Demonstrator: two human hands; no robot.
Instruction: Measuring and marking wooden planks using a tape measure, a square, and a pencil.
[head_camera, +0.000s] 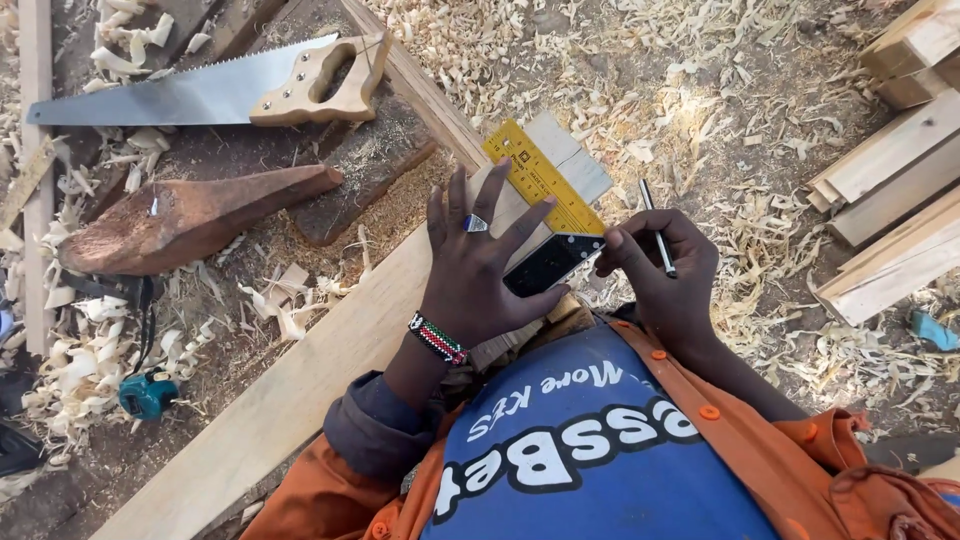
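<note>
**Inspector:** Pressing flat at centre frame, the left hand (478, 268) lies with fingers spread on the try square (545, 205), whose yellow blade runs toward the upper middle and whose dark stock sits by the thumb.

**Clerk:** And what is under the square?

**Inspector:** A pale plank (300, 370), running diagonally from lower left to centre.

**Clerk:** The right hand?

**Inspector:** The right hand (665, 275), just right of the stock, is pinched closed on a pencil (657, 238); the tip is hidden by the fingers.

**Clerk:** Surroundings?

**Inspector:** A handsaw (215, 88) at upper left, a reddish wood wedge (190, 218) below it, stacked boards (895, 200) at right, and shavings (560, 50) across the ground.
</note>
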